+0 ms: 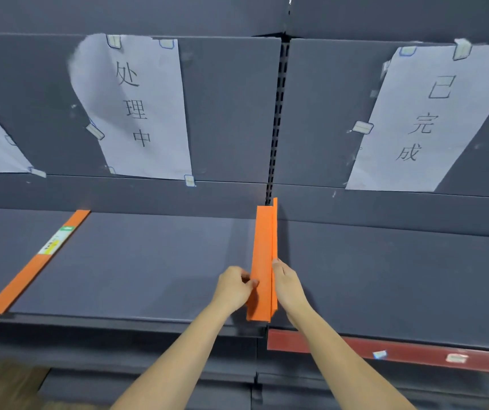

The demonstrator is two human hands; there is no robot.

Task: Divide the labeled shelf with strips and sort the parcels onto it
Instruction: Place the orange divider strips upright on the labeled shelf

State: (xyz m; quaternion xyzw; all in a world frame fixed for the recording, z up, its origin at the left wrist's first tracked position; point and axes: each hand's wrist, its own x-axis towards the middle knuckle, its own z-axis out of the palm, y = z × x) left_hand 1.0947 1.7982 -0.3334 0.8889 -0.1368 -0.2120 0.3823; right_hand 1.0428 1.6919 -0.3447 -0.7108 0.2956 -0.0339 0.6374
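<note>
On the grey shelf board (148, 261), a long orange folded-card strip (262, 261) runs from the back wall to the front edge, right at the seam where the two shelf sections meet. It seems bent lengthwise into an L, one flange lying flat and the other standing upright along its right side. The left hand (232, 287) pinches the strip's left edge near the front, fingers curled on it. The right hand (287, 284) presses against the upright flange from the right, fingertips on its top edge; whether it truly grips I cannot tell. A second orange strip with a white label (34, 261) lies flat towards the shelf's left end, reaching its front edge. Two white paper signs (145, 108) hang taped on the back wall, one above each section.

The strip looks light and thin, stiff along the fold but easily creased or skewed. Hold it by both sides near the front edge and keep it square to the wall. No parcels are visible.
</note>
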